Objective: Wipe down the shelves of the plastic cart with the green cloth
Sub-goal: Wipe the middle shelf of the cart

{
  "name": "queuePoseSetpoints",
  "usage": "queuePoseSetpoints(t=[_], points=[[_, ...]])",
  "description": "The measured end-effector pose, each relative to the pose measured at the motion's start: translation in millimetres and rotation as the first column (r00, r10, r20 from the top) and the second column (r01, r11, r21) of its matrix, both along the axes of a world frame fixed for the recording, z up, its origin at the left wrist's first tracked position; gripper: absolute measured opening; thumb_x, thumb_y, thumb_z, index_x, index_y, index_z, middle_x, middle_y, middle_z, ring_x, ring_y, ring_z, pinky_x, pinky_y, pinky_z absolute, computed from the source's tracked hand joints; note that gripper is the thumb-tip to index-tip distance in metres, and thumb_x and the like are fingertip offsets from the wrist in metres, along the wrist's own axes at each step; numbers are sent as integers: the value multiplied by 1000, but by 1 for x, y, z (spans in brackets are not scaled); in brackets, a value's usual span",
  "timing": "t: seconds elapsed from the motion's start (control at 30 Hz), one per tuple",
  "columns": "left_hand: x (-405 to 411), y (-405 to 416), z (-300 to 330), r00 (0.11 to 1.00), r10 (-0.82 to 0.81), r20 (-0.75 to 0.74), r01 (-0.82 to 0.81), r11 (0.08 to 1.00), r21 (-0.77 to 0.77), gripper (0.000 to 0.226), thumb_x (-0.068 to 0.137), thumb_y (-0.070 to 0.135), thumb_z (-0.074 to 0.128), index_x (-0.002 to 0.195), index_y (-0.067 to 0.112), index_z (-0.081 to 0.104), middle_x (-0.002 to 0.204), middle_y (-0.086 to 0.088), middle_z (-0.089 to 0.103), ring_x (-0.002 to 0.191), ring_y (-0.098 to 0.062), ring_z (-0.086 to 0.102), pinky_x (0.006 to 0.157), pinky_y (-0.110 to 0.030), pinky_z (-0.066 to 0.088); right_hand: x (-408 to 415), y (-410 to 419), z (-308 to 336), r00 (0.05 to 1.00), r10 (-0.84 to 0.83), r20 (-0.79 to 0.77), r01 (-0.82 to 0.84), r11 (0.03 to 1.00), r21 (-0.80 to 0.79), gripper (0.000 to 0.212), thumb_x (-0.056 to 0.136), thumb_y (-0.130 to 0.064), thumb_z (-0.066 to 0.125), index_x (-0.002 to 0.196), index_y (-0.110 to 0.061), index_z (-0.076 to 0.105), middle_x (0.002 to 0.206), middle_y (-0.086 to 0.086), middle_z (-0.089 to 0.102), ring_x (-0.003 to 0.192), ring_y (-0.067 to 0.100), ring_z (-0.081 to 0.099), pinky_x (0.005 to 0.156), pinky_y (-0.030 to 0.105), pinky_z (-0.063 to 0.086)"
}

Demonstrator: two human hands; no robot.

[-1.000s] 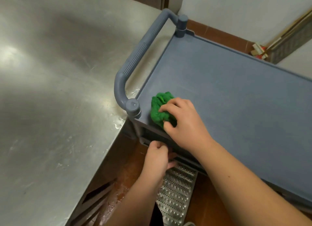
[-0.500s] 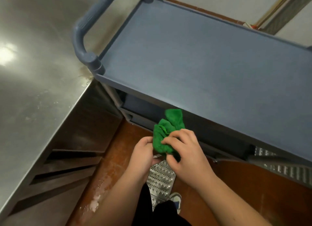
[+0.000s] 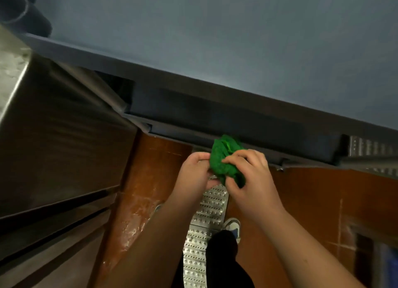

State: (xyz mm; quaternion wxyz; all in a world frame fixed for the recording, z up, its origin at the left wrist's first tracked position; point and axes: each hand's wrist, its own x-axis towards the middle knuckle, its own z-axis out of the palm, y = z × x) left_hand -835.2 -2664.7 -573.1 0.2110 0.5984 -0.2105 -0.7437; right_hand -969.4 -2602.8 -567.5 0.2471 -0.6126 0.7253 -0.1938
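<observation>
Pinching from both sides, the fingers [image 3: 241, 156] of the right hand [image 3: 252, 180] curl down over a bunched green cloth [image 3: 226, 160], clamped on its upper and right folds, while the left hand [image 3: 193, 176] closes thumb and fingertips on its left edge. The cloth hangs in the air between the two hands, just in front of the rim of a lower shelf [image 3: 215, 124] of the plastic cart and below the overhanging top shelf [image 3: 215, 40], touching neither as far as the dim view allows; whether its top fold brushes the rim is hard to say.

It looks soft, light and limp, so it should crumple to any shape and will sag wherever it is not supported. Gathering it into a flat pad under the palm, rather than holding a corner, would likely give the firmest wipe.

Beyond the hands, a perforated metal grate [image 3: 206, 223] runs along the brown floor [image 3: 155, 180], with a shoe [image 3: 233, 225] beside it. A steel surface [image 3: 10, 68] stands at the left, close against the cart's end.
</observation>
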Motion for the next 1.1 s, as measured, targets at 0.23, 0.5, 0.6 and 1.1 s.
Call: queuePoseSetpoints(t=[0.23, 0.5, 0.6, 1.1], points=[[18, -9, -20, 998, -46, 42, 47, 998, -35, 23, 93, 0, 43, 113, 2, 55, 96, -11, 65, 74, -12, 65, 58, -27, 58, 29, 9, -26, 985, -166, 39, 167, 985, -49, 39, 74, -7, 71, 109, -23, 68, 109, -16, 49, 110, 12, 44, 98, 9, 27], [-8, 45, 4, 998, 0, 71, 13, 984, -178, 21, 92, 0, 43, 107, 6, 56, 91, -11, 63, 71, -11, 65, 70, -40, 58, 8, 55, -12, 983, -152, 98, 171, 960, -224, 38, 71, -12, 65, 107, -22, 70, 107, -16, 50, 105, 15, 48, 97, 9, 30], [-26, 74, 11, 998, 8, 70, 10, 967, -256, 20, 90, 0, 48, 107, 3, 57, 88, -15, 63, 80, -24, 62, 75, -46, 54, -9, 84, -11, 982, -130, 136, 164, 945, -283, 39, 70, -12, 66, 107, -24, 69, 107, -19, 48, 105, 12, 47, 97, 9, 29], [-80, 78, -108, 992, -118, 42, 118, 779, -616, 27, 86, 2, 43, 89, 11, 68, 77, -12, 66, 69, -23, 57, 63, -35, 46, -46, 91, -147, 958, -205, 201, 284, 774, -566, 41, 71, -17, 67, 110, -30, 67, 111, -16, 52, 111, 9, 48, 98, 10, 32]])
